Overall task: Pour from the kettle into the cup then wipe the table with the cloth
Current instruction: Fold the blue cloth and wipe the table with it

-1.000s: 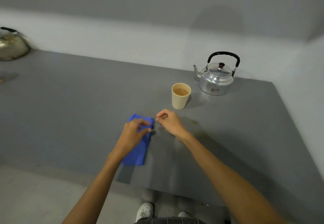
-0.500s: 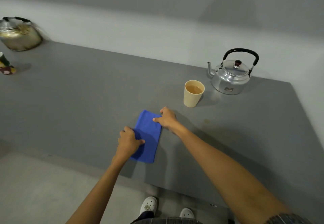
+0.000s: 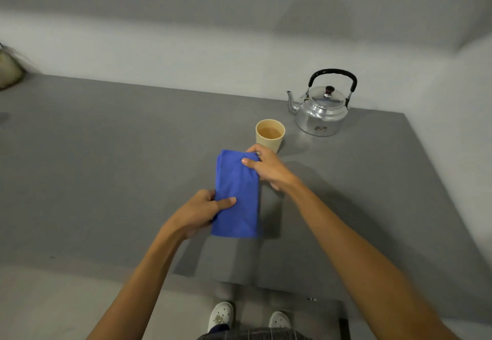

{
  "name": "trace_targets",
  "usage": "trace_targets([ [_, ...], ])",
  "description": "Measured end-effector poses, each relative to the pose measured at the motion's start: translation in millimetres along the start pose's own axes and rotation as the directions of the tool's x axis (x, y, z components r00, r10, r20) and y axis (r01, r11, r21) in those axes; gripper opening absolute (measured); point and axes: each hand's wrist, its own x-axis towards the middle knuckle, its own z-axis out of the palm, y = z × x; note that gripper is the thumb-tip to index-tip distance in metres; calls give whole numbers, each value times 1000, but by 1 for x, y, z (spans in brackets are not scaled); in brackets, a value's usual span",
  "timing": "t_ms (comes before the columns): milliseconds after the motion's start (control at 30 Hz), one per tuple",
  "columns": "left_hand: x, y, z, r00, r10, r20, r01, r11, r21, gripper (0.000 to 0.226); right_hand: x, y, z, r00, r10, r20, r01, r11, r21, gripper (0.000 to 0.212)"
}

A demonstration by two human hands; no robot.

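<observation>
A folded blue cloth (image 3: 237, 196) is held just above the grey table (image 3: 106, 166), near its front. My left hand (image 3: 198, 213) pinches the cloth's near left edge with the thumb on top. My right hand (image 3: 267, 168) grips its far right corner. Just behind my right hand stands a beige cup (image 3: 270, 134) filled with brown liquid. A shiny metal kettle (image 3: 322, 111) with a black handle sits behind the cup to the right, its spout pointing left.
A second, brassy kettle (image 3: 9, 69) shows blurred at the table's far left edge. A pale wall runs behind the table and along its right side. My white shoes (image 3: 221, 315) stand on the floor below the front edge.
Both hands have closed on the cloth and lifted it off the table; it lay flat under my fingers half a second ago. The kettle and cup have stayed put.
</observation>
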Motion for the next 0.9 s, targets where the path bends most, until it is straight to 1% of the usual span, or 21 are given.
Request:
trace_targets([
  [100,3,6,29,997,9,83,-1,995,-103,29,-11,8,-27,998,-19,-62,14,996,-86,8],
  [200,8,3,58,995,0,98,11,994,-107,31,-22,24,-45,993,0,-114,-21,984,-177,16],
  [300,14,-6,79,993,-30,118,47,989,-140,31,-34,43,-51,984,14,-175,-58,966,-251,18],
  [400,17,-15,91,988,-63,139,86,982,-167,33,-43,59,-49,975,-13,-220,-50,959,-278,14],
  [500,19,-25,94,986,-82,145,107,978,-178,34,-50,69,-43,972,-30,-233,-39,958,-286,10],
  [633,22,-33,93,989,-58,134,74,991,-114,30,-54,77,-34,968,-51,-244,-26,952,-304,7],
  [733,23,-37,90,993,-45,108,52,996,-67,31,-55,82,-29,966,-50,-255,-37,945,-326,5],
  [800,23,-40,88,996,-26,88,23,999,39,31,-56,84,-25,958,-79,-274,-37,919,-393,10],
  [833,23,-42,86,998,-10,62,2,992,122,29,-55,85,-23,949,-108,-298,-48,881,-472,15],
  [900,24,-44,83,998,53,-32,-41,952,304,31,-54,85,-18,917,-166,-363,-102,781,-616,26],
])
